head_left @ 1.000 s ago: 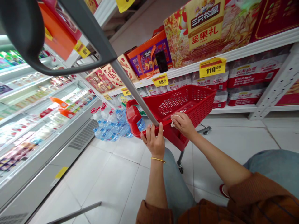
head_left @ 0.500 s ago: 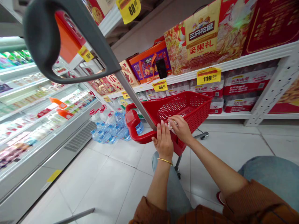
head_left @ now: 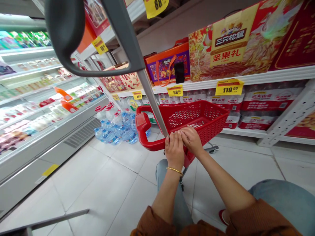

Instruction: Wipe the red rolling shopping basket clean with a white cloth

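Observation:
A red plastic shopping basket (head_left: 211,123) sits on a wheeled frame, with a metal pole (head_left: 157,111) rising by its near end to a dark grey handle (head_left: 136,42). My left hand (head_left: 175,152), with a gold bangle at the wrist, has its fingers bent over the near rim beside the pole's foot. Touching it on the right, my right hand (head_left: 193,140) is closed at the same rim. The crumpled white tissue seen in it half a second ago is hidden by the fingers now. Inside the basket, no goods show in the visible part.
Shelves at the right hold gift boxes (head_left: 228,46), and red-and-white water packs (head_left: 261,111) below. A black device (head_left: 179,72) stands by an orange box (head_left: 164,64). Blue water bottles (head_left: 118,129) stand on the floor near a refrigerated case (head_left: 73,141). A metal bar (head_left: 61,218) lies low left.
My left fingers have gone from stretched out to bent over the rim. My right hand has turned down, and the white tissue has gone out of sight. The view has shifted a little.

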The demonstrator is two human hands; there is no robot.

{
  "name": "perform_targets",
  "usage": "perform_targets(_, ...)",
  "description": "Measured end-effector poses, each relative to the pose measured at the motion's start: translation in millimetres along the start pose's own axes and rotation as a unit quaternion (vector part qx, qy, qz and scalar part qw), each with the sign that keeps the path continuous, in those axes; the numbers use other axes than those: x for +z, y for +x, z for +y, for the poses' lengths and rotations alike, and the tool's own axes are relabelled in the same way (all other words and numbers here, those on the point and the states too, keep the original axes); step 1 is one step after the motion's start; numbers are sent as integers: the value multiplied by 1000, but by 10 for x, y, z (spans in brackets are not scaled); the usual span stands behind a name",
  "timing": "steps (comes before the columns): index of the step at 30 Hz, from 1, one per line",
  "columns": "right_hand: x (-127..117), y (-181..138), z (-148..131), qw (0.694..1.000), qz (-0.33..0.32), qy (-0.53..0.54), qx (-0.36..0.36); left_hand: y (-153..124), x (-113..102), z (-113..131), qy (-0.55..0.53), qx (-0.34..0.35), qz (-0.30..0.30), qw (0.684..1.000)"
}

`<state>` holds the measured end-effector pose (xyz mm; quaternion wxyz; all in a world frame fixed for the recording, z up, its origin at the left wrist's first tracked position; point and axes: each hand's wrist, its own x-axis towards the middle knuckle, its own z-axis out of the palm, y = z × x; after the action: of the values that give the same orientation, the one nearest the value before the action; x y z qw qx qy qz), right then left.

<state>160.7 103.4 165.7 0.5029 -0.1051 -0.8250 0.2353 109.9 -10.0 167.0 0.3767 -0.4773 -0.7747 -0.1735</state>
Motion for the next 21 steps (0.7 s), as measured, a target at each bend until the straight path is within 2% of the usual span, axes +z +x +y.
perform_targets(5,-26,-66,201,999,20,-29,7,-14,-18,-15,27,19,29,999)
perform_targets(9,-70,-95,344,999,4,-36,3,-46,-28,-43,13,33,38,999)
perform_targets(21,-127,-138,417,999,-15,-38,16,-75,-18,-70,8,45,52,998)
